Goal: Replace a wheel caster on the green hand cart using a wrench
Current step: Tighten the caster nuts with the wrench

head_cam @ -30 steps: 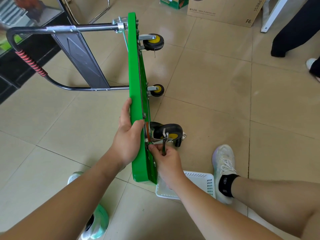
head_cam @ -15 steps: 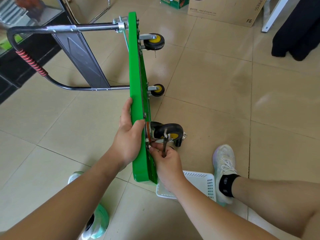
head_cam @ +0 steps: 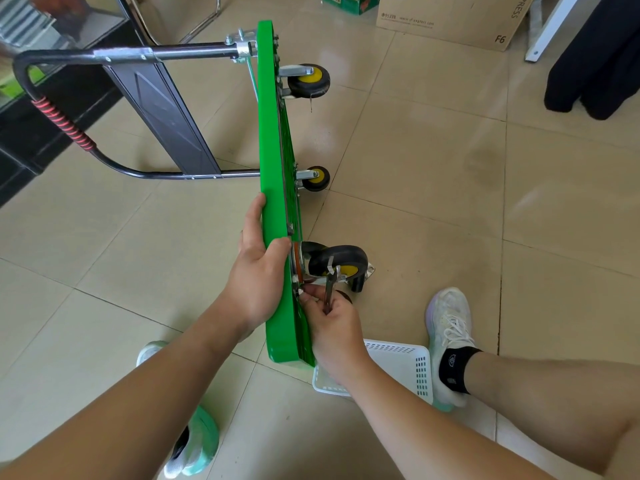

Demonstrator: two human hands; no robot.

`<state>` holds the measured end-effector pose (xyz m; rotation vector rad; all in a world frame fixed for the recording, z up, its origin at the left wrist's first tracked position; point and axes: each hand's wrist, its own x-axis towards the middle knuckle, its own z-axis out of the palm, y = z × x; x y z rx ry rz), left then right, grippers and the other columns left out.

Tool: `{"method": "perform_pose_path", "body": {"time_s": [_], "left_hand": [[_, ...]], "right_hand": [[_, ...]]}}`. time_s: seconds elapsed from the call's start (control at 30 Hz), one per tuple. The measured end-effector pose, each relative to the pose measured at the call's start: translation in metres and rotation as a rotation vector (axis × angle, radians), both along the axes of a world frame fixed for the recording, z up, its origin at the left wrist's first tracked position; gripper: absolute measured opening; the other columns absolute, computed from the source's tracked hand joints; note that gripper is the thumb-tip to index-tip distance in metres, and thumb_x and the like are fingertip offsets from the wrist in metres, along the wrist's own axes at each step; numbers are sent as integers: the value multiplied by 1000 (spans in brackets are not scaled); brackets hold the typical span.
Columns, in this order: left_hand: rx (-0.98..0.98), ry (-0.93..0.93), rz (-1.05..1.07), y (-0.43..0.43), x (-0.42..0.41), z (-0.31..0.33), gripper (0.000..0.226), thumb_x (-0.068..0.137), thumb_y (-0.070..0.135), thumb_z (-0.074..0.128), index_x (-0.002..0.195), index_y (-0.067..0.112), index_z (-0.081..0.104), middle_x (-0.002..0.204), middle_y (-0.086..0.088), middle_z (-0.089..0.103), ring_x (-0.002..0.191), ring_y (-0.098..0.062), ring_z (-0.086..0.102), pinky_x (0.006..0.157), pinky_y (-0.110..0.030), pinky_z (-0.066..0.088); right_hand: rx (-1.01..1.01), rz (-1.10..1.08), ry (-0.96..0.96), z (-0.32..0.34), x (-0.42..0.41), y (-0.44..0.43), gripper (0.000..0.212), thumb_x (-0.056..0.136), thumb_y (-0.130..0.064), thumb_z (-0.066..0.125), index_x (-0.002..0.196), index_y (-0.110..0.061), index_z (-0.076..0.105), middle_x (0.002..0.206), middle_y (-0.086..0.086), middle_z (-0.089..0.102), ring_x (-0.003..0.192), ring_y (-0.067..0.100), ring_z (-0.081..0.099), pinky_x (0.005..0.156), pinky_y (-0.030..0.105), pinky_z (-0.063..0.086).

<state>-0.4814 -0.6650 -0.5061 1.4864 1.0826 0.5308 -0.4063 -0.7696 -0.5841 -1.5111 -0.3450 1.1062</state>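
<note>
The left hand (head_cam: 258, 271) grips the green cart's (head_cam: 277, 188) near edge; the right hand (head_cam: 332, 323) clasps a wrench (head_cam: 329, 287) beside the near wheel (head_cam: 341, 263).

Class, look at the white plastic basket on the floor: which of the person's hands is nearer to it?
Right. The right hand, gripping the wrench, is close beside the basket; the left hand grips the green cart deck from the opposite side.

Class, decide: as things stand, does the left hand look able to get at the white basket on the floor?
Probably not. The left hand grips the green cart deck, which stands on edge between it and the white basket on its far side.
</note>
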Motion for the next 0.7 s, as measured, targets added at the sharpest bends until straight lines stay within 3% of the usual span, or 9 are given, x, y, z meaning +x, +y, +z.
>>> {"method": "perform_pose_path", "body": {"time_s": [0.1,0.23,0.4,0.7], "left_hand": [[-1,1,0,0,1,0,74,76,53,45,144,67,18,149,5,48,123,-23,60,106,-54,49],[-1,-5,3,0,1,0,76,75,53,45,145,66,19,149,5,48,122,-24,61,105,-54,49],[0,-4,-9,0,1,1,75,76,53,45,145,67,19,151,5,47,122,-23,61,105,-54,49],[-3,8,-5,-1,1,3,73,79,49,44,145,67,18,147,4,50,117,-25,63,101,-56,52]], "right_hand": [[-3,-6,-20,0,-1,0,12,97,-25,65,91,-30,74,95,20,71,84,34,68,85,54,56],[4,8,-48,-2,1,0,16,98,-21,63,90,-31,72,90,9,75,92,32,70,85,51,57],[8,9,-110,1,1,0,26,98,-23,63,83,-43,71,91,13,72,92,36,67,82,51,56],[9,47,-140,-1,1,-2,11,99,-27,61,93,-29,70,88,1,74,89,28,68,82,51,56]]}}
